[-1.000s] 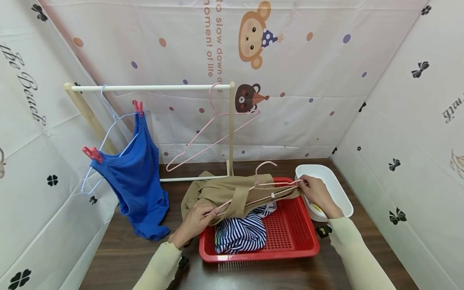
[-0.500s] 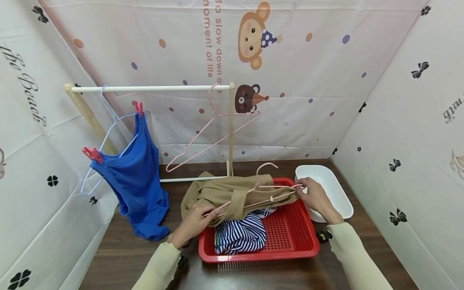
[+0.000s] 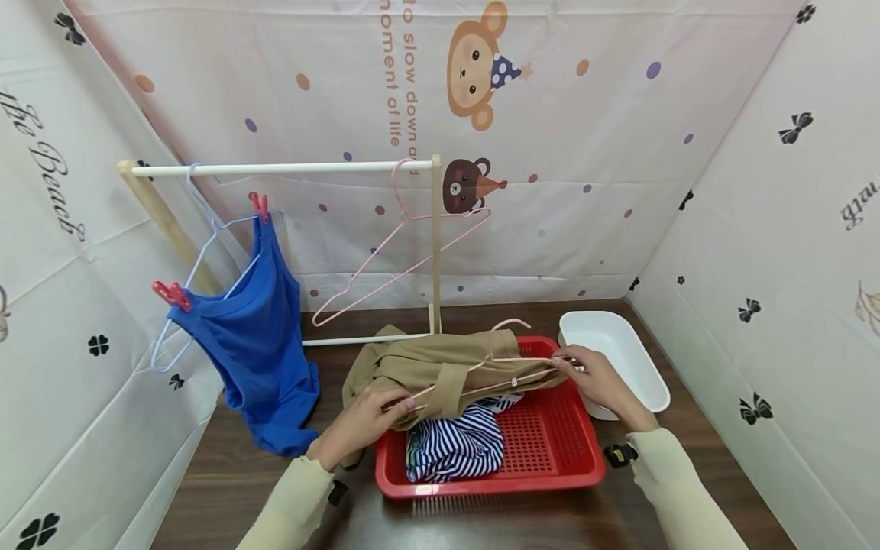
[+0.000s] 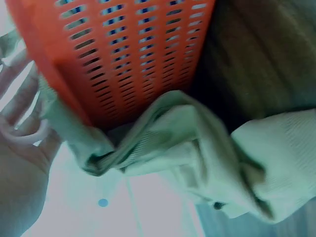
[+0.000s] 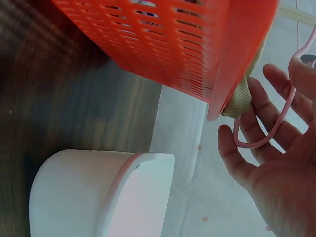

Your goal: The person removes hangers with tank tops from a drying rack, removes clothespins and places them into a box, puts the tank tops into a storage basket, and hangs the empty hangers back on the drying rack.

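Note:
A pink wire hanger (image 3: 522,359) lies across the waistband of a khaki garment (image 3: 419,359), its hook tipped toward the back wall. My left hand (image 3: 367,418) pinches the hanger's left end together with the cloth, thumb on top. At the other end, my right hand (image 3: 596,374) holds the hanger's rounded corner. In the right wrist view, that hand's curved fingers (image 5: 266,118) lie behind the pink wire, beside the khaki edge. The garment drapes over the far left of a red basket (image 3: 509,486), where a striped cloth (image 3: 457,443) lies.
On the left, a blue tank top (image 3: 268,359) hangs on a blue hanger with red pegs (image 3: 172,294). The white-barred rack (image 3: 275,169) also bears another pink hanger (image 3: 402,217). A white tub (image 3: 651,367) stands right of the basket on the wooden table (image 3: 227,473).
My right hand has moved slightly left and toward me with its end of the hanger. The hook has tipped lower toward the back. My left hand stays nearly in place.

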A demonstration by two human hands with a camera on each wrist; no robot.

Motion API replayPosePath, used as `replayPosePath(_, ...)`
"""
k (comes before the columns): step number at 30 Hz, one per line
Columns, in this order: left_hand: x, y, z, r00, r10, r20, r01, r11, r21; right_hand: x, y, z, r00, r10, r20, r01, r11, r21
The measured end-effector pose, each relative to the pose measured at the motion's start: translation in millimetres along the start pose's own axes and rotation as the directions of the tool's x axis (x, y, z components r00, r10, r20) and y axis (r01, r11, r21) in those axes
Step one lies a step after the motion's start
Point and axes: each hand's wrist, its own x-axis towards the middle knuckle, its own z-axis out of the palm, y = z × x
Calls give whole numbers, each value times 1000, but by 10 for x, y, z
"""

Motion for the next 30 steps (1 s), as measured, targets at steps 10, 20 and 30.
replayPosePath(10,183,241,-245,1000,22,15,-23,999,50,-10,2,-15,1000,-10,3,10,1000,-11)
replayPosePath(20,517,651,-310,983,40,179,-88,958,273,-25,21,-16,1000,-17,-7,17,999,-31)
replayPosePath(30,620,675,-226,985,135,112,-167,919,357,-26,-6,-2,1000,-11,-12,11,1000,-29)
